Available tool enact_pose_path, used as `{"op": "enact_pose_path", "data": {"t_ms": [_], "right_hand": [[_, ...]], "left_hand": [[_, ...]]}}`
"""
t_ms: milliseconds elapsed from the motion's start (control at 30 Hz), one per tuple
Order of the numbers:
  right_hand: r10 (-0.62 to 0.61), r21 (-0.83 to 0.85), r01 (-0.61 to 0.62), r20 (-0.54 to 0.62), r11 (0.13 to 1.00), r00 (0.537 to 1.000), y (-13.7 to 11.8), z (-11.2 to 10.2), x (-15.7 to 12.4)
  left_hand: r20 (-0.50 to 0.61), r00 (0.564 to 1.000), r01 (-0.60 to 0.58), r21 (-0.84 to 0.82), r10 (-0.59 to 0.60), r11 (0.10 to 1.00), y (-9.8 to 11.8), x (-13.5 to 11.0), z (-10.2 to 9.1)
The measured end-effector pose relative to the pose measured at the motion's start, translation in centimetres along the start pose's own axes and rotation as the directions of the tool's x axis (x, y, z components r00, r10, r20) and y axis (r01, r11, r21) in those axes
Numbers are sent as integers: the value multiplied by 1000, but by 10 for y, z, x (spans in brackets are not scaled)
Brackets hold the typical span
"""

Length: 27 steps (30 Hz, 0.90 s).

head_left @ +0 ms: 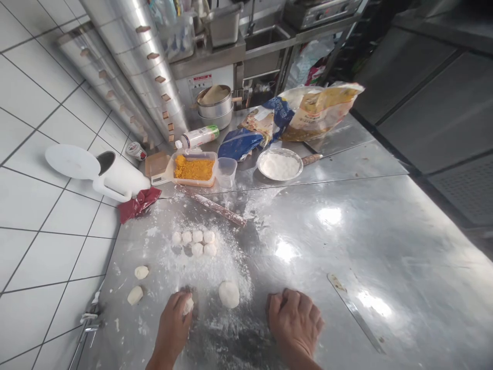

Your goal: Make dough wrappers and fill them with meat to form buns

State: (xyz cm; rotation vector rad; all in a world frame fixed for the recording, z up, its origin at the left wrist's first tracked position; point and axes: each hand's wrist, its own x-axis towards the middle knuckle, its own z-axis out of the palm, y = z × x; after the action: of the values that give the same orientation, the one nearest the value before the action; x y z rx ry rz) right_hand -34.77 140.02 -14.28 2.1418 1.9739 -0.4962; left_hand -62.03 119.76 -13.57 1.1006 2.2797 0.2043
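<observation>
My left hand (pixel 175 321) is closed around a small piece of dough (pixel 188 307), which shows at the fingertips just above the steel table. My right hand (pixel 296 321) rests on the table further right, its fingers curled under; whatever may be beneath them is hidden. Between the hands lies a flattened round of dough (pixel 229 294). Two plain dough pieces, one upper (pixel 141 272) and one lower (pixel 135 295), sit left of my left hand. Beyond it, several floured dough balls (pixel 197 237) stand in two short rows on scattered flour.
A floured rolling pin (pixel 217 206) lies behind the balls. Further back are a tub of orange filling (pixel 194 170), a clear cup (pixel 226 172), a pan of flour (pixel 280 165) and a blue bag (pixel 258 128). A flat metal blade (pixel 356 313) lies at right; a tiled wall (pixel 46 231) borders the left.
</observation>
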Motion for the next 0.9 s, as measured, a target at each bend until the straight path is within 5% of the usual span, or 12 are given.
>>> {"op": "enact_pose_path", "data": {"t_ms": [167, 300, 433, 600, 767, 900], "right_hand": [[-5, 39, 4, 21, 999, 1000, -1, -4, 0], [16, 41, -18, 50, 999, 999, -2, -4, 0], [22, 30, -24, 49, 999, 999, -4, -5, 0], [38, 28, -39, 57, 999, 998, -7, -8, 1], [14, 7, -15, 39, 1000, 999, -5, -4, 0], [4, -1, -4, 31, 1000, 1000, -3, -2, 0]], "left_hand": [[-147, 988, 62, 118, -44, 991, 23, 6, -3], [-354, 932, -10, 182, 75, 983, 46, 21, 21], [-427, 901, -4, 162, 73, 987, 54, 32, 40], [-259, 964, 24, -141, -60, 990, 32, 35, 8], [-206, 944, 179, -334, -256, 926, -2, 17, -25], [-8, 977, 201, -319, -215, 926, 21, -1, -33]]}}
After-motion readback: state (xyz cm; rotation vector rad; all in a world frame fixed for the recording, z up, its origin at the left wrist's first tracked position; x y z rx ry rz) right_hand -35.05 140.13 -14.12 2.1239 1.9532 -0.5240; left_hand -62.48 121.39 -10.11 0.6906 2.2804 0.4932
